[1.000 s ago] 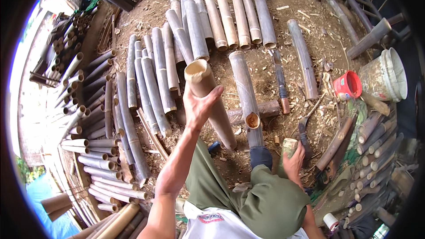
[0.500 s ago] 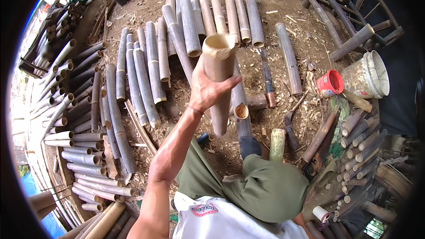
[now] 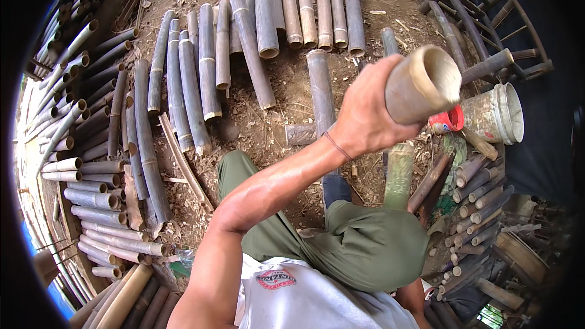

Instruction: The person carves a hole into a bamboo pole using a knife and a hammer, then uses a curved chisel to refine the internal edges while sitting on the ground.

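The person's left hand (image 3: 368,106) is wrapped around a thick grey-brown bamboo tube (image 3: 409,94) with a pale, rough-cut rim, lifted off the ground at the right of centre, its hollow mouth turned toward the right. The right hand is hidden behind the bent knee in olive-green trousers (image 3: 372,240); only its forearm (image 3: 412,297) shows, so I cannot tell whether it grips anything. Just beyond that knee, a short green bamboo piece (image 3: 399,176) with a pale top stands below the raised tube. Brown earth floor (image 3: 286,85) strewn with pale chips extends between the legs and a spread of long grey bamboo tubes (image 3: 207,61), bounded on the left by a dense stack of cut bamboo lengths (image 3: 100,216) with open ends, and on the right by a dark hanging sheet (image 3: 512,173). Under the left arm lies another grey bamboo tube (image 3: 322,88), next to a short brown log (image 3: 300,134). Behind the held tube, a small red bucket (image 3: 448,120) is partly covered, with a mud-stained white plastic bucket (image 3: 481,113) just beside it. Farther back is a dark pole frame (image 3: 487,64); nearer, right, a second bamboo stack (image 3: 481,207) crowds that side.
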`<state>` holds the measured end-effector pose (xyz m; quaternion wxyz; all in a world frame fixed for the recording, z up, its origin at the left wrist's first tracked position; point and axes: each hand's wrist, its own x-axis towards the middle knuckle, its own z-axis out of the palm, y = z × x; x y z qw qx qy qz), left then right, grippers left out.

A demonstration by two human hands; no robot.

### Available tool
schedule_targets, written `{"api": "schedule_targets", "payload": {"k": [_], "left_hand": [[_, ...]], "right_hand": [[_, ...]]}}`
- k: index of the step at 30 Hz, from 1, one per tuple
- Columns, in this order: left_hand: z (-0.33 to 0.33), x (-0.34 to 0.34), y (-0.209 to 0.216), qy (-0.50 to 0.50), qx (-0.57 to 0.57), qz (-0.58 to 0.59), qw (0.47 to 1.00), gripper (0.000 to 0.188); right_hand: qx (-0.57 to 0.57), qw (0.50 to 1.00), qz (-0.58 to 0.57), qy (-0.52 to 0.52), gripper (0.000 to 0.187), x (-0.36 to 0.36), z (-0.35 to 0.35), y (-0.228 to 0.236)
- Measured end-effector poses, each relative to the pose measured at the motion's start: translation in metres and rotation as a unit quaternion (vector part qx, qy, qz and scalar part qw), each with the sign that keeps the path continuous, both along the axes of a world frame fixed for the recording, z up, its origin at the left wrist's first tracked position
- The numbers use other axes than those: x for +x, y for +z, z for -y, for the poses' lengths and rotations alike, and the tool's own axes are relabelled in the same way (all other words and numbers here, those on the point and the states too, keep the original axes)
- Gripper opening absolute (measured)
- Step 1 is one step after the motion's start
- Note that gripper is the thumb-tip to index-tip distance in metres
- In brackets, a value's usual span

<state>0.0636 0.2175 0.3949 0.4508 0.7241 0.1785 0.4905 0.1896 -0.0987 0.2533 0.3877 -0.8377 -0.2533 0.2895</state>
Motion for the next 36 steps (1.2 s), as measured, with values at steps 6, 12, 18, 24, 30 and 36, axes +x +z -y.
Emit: {"api": "schedule_targets", "payload": {"k": [6, 12, 18, 24, 30, 36], "left_hand": [[0.052, -0.018, -0.018, -0.018, 0.073, 0.028, 0.997, 0.075], [0.053, -0.006, -0.016, -0.015, 0.04, 0.081, 0.996, 0.07], [0.052, -0.006, -0.021, -0.022, 0.021, 0.079, 0.996, 0.071], [0.052, -0.003, -0.026, -0.05, 0.016, 0.07, 0.996, 0.079], [0.048, -0.002, -0.025, -0.044, 0.027, 0.081, 0.995, 0.078], [0.05, -0.006, -0.028, -0.042, 0.022, 0.091, 0.995, 0.073]], "right_hand": [[0.109, 0.994, 0.001, 0.027, 0.101, 0.012, -0.007, 0.109], [0.329, 0.93, 0.09, 0.137, 0.095, 0.012, 0.002, 0.253], [0.055, 0.933, 0.327, 0.136, 0.103, -0.018, -0.029, 0.278], [0.212, 0.953, 0.19, 0.104, 0.1, -0.031, -0.029, 0.293], [0.113, 0.978, 0.167, 0.06, 0.107, -0.042, -0.019, 0.267], [0.209, 0.968, 0.071, 0.117, 0.11, -0.036, -0.013, 0.254]]}}
